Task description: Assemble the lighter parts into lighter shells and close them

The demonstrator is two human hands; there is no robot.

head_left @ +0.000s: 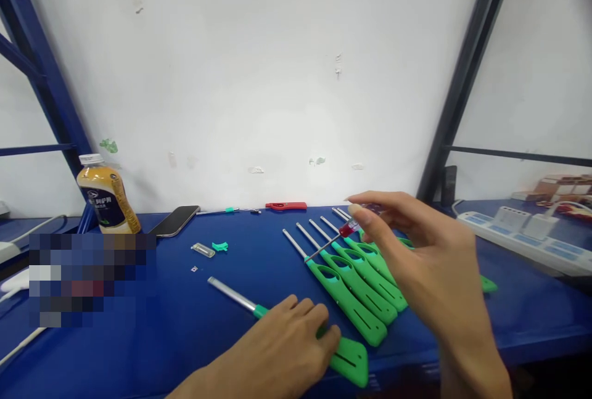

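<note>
Fingers (305, 312) of the left hand (282, 349) lie curled over one green plastic long-nosed lighter with a silver metal tube (231, 294), pressing its handle onto the blue tabletop (161, 337); the tube pokes out to the left of the knuckles and the handle's end shows to their right. Just beyond, five more green lighters of the same kind (356, 282) lie side by side, tubes pointing away. Above that row the right hand (416, 257) pinches one small red-handled screwdriver (340, 234) between thumb and fingertips, its thin shaft slanting down toward the row. Farther back lie one small green plastic piece (220, 246), one dark smartphone (174, 221), one red lighter (285, 206) and one yellow drink bottle (107, 198).
</note>
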